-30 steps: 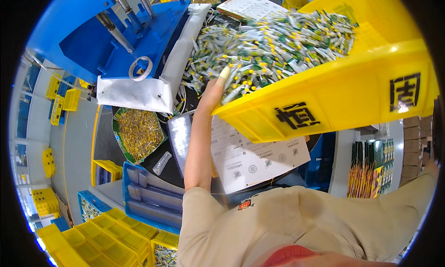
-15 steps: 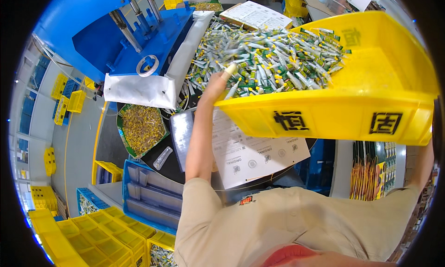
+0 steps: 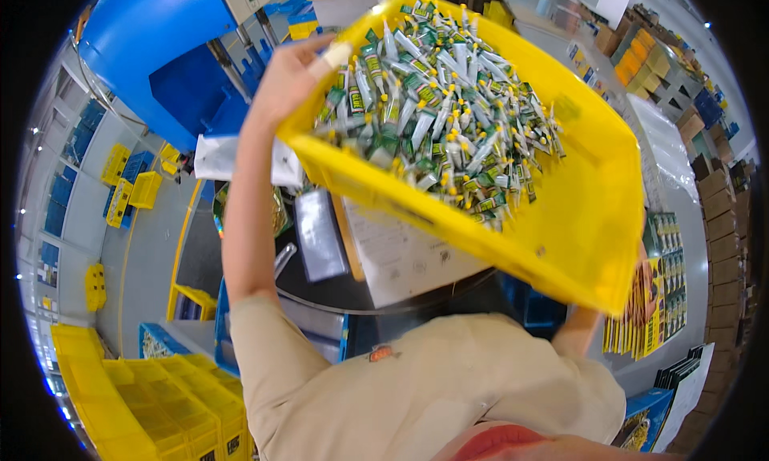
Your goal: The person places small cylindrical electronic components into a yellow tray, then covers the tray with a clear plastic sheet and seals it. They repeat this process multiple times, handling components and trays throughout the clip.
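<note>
A large yellow plastic bin [image 3: 589, 249] is held up at a slant over the work table, its far-left end toward the blue machine. Small glue tubes [image 3: 436, 104], silver and green with yellow caps, fill its left and middle parts, while bare floor shows at its right end. My left hand [image 3: 288, 80], with a pale cover on one finger, is closed on the bin's left rim. My right forearm [image 3: 577, 331] reaches up to the near right corner; the bin hides most of that hand, which appears to support it.
Below the bin lie a printed white sheet [image 3: 408, 257] and a clear, flat plastic piece [image 3: 322, 235] on the dark table. A blue press [image 3: 160, 52] stands at the far left. Yellow crates [image 3: 160, 405] are stacked at lower left, and carded packs [image 3: 665, 281] lie at right.
The bin has swung left and its near right end has come closer to me. My left hand has moved from among the tubes to the left rim. The tubes now lie inside the bin.
</note>
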Demonstrator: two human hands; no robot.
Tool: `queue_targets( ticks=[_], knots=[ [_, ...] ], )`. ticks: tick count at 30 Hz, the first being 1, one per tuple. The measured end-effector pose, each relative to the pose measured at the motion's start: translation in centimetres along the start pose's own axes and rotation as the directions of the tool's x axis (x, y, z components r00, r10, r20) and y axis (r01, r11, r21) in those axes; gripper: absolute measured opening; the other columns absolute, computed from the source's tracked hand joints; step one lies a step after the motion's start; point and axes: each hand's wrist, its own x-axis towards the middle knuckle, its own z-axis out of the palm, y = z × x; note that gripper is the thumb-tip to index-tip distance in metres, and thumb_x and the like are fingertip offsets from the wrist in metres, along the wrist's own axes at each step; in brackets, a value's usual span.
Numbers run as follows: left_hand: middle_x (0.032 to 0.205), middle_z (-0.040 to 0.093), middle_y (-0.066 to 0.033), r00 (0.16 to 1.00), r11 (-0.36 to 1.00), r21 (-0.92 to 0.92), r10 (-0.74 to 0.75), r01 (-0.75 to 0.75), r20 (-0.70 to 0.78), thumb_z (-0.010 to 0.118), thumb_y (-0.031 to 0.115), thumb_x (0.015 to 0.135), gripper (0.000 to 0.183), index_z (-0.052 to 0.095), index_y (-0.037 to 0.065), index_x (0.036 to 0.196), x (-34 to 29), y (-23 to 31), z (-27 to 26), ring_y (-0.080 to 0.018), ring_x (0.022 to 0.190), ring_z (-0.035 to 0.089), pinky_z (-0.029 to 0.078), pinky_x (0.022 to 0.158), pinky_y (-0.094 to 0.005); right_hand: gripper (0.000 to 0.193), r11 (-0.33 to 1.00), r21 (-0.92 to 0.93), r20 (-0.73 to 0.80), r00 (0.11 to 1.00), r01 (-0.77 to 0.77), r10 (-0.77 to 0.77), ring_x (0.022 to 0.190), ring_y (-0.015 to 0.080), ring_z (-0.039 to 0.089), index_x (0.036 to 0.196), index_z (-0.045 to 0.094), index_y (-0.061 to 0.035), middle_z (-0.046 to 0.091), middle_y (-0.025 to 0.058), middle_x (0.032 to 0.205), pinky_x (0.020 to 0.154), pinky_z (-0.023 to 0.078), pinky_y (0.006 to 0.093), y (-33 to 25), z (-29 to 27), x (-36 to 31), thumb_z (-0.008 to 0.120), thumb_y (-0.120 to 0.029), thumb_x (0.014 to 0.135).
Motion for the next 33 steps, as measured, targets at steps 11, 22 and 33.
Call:
queue_targets(
  ticks=[11, 22, 33],
  knots=[
    [0.094, 0.07, -0.0084, 0.715, 0.906, -0.217, -0.421, 0.364, -0.558, 0.077, 0.031, 0.088, 0.054, 0.063, 0.008, 0.134, -34.7, 4.9, -6.8, -0.0108, 0.085, 0.063, 0.052, 0.074, -0.0283, 0.035, 0.985, 0.167, 0.496, 0.866, -0.034, -0.055, 0.069, 0.0131, 0.061, 0.106, 0.065, -0.0077, 0.064, 0.0038, 0.08, 0.062, 0.05, 0.0294, 0.2, 13.5, 0.6, 0.068, -0.036, 0.086],
    [0.091, 0.073, -0.0122, -0.217, 0.402, -0.436, -0.484, 0.805, -0.848, 0.073, 0.004, 0.086, 0.065, 0.047, 0.006, 0.146, -58.5, 25.8, 6.4, -0.0163, 0.082, 0.069, 0.056, 0.074, -0.0271, 0.036, 0.968, 0.054, 0.985, 0.173, -0.243, -0.011, 0.069, 0.0131, 0.061, 0.106, 0.065, -0.008, 0.064, 0.0036, 0.081, 0.062, 0.05, 0.0293, -7.5, 34.9, -7.7, 0.069, -0.037, 0.085],
    [0.14, 0.057, -0.0178, -0.792, -0.888, -0.339, -0.045, 0.31, -0.608, 0.065, 0.047, 0.091, 0.057, 0.057, 0.019, 0.14, -82.1, 26.5, 0.5, -0.042, 0.125, 0.054, 0.044, 0.104, -0.0507, 0.053, 0.945, -0.107, 0.719, -0.681, -0.308, -0.14, 0.096, 0.0243, 0.065, 0.127, 0.057, -0.002, 0.068, 0.0123, 0.107, 0.085, 0.052, 0.039, -2.5, 40.6, -45.1, 0.078, -0.022, 0.083]
  ],
)
